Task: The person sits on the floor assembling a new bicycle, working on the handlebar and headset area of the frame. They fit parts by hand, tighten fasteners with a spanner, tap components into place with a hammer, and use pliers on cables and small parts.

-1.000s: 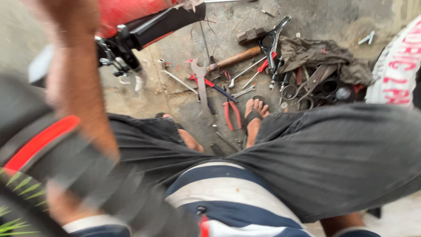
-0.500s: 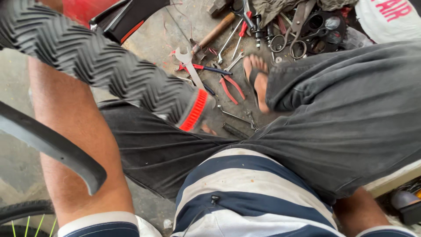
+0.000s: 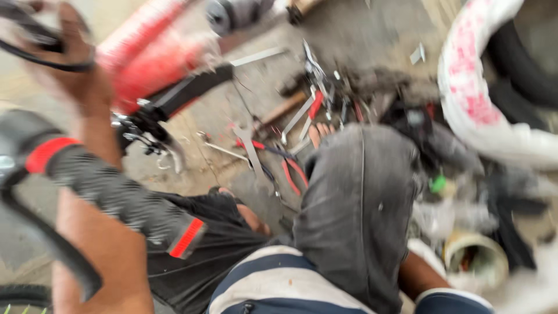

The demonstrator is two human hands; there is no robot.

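The view is blurred. My left hand [image 3: 72,70] is raised at the upper left, its fingers closed around a thin black cable-like bicycle part [image 3: 35,43]. Its forearm runs down the left edge behind a black ribbed handlebar grip with red ends [image 3: 116,197], which crosses in front of it. My right hand is hidden; only the forearm [image 3: 418,273] shows behind my raised knee in grey trousers [image 3: 354,203]. A red bicycle frame [image 3: 151,58] lies beyond the left hand.
Tools lie on the concrete floor ahead: a wrench [image 3: 253,154], red-handled pliers [image 3: 293,171], a wooden-handled hammer [image 3: 285,107]. My bare foot [image 3: 318,135] rests among them. A white tyre with red print [image 3: 476,87] and a round tin [image 3: 474,259] stand at the right.
The view swung right and up. The handlebar grip dropped lower in view, my left hand came into sight at the top left, and the white tyre and tin appeared at the right.
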